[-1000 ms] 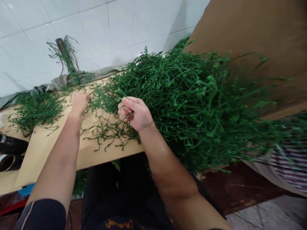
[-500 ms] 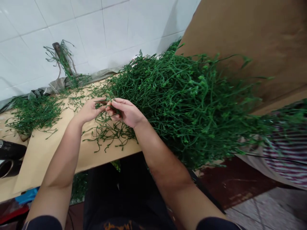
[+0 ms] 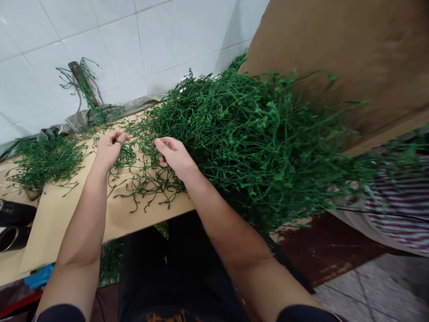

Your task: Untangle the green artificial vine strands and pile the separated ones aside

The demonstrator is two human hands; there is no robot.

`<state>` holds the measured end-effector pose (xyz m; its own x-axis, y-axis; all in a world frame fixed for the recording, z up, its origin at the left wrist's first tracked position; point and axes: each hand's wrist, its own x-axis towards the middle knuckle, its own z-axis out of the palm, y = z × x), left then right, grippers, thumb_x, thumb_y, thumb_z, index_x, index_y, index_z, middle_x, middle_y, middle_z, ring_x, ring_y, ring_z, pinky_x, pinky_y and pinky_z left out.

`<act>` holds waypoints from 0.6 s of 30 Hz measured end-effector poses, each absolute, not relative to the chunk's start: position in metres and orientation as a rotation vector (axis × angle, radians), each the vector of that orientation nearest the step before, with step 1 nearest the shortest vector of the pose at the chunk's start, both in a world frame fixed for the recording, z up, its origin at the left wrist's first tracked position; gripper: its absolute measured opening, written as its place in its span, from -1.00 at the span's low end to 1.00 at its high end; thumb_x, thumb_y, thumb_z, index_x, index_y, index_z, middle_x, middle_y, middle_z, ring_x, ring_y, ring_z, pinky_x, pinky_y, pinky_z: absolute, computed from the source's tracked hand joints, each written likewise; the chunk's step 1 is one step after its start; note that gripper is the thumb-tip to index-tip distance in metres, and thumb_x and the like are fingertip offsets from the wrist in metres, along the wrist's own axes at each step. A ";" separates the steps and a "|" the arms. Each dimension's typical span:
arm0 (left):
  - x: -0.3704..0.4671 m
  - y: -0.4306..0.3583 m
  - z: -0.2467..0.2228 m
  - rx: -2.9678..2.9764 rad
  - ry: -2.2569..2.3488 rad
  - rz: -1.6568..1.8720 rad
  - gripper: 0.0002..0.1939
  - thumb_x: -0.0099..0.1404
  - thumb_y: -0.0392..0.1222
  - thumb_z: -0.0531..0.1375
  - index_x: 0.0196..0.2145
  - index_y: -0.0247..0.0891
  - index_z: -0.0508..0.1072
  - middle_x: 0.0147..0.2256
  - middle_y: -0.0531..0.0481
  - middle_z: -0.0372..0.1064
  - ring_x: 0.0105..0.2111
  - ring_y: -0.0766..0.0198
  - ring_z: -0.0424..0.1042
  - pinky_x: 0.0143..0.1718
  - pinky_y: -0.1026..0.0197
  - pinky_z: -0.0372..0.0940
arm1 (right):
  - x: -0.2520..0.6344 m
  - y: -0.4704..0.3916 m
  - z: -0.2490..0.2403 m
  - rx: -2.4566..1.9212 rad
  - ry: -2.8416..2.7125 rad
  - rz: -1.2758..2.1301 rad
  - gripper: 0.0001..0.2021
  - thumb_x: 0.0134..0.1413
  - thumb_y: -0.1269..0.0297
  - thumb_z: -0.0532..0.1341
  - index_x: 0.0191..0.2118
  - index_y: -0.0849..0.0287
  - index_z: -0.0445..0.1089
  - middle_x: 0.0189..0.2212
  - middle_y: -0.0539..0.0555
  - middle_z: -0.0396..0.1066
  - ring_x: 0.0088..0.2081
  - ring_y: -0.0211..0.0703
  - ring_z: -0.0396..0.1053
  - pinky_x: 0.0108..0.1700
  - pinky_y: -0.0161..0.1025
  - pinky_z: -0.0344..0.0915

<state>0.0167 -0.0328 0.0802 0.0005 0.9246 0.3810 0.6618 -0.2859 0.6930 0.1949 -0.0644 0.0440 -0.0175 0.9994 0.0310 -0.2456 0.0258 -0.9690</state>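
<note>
Pinched between the thumb and fingers of my left hand (image 3: 110,146) is a thin green stem (image 3: 129,143), its free end pointing right. My right hand (image 3: 174,155) is a short way to the right with thumb and fingers pressed together; whatever they hold, if anything, is too small to make out. Under and between the hands, loose green stems (image 3: 147,183) lie scattered on a tan board (image 3: 80,214). A large heap of green stems (image 3: 241,134), thin with small budlike tips, rises beside my right hand and forearm.
A smaller pile of stems (image 3: 50,161) lies at the left. Several stems hang on an upright post (image 3: 80,80) by the white tiled wall (image 3: 117,40). Black cylinders (image 3: 15,237) sit at the left edge. A brown cardboard sheet (image 3: 335,49) stands behind the heap, near a striped round thing (image 3: 398,205).
My hands were together over a stem and are now apart. My left hand has moved left with a stem in its fingers; my right hand has stayed near its place.
</note>
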 end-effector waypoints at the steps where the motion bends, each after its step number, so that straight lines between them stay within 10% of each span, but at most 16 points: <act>1: 0.017 -0.032 0.079 1.968 1.689 1.184 -0.80 0.18 -0.13 0.10 -0.44 -0.28 0.46 -0.52 0.05 0.28 -0.49 0.33 0.17 -0.36 0.25 0.15 | 0.194 -0.065 0.042 -1.054 -1.084 1.177 -0.79 0.02 0.20 0.23 -0.32 0.22 0.24 -0.44 -0.05 0.19 -0.56 -0.46 0.08 -0.54 -0.40 0.09; 8: 0.026 -0.022 0.080 1.977 1.808 1.132 -0.79 0.23 -0.20 0.06 -0.42 -0.31 0.46 -0.52 0.04 0.25 -0.48 0.32 0.19 -0.36 0.24 0.13 | 0.189 -0.072 0.039 -1.116 -1.617 0.634 -0.77 -0.09 0.25 0.30 -0.48 0.19 0.22 -0.42 -0.01 0.16 -0.40 -0.31 0.09 -0.27 -0.28 0.15; 18: 0.008 -0.080 0.076 2.474 1.689 1.124 -0.68 0.18 -0.04 0.17 -0.13 -0.20 0.42 -0.15 -0.07 0.36 -0.10 0.13 0.30 0.00 0.09 0.19 | 0.186 -0.059 0.044 -0.874 -1.070 1.509 -0.62 0.11 0.04 0.15 -0.57 0.20 0.16 -0.69 -0.15 0.03 -0.71 -0.50 -0.05 -0.68 -0.42 -0.15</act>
<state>0.0083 -0.0803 0.0762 0.1966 0.7954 0.5733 0.8360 -0.4415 0.3258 0.1861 -0.0585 0.0442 -0.1918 0.9814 0.0059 -0.3302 -0.0588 -0.9421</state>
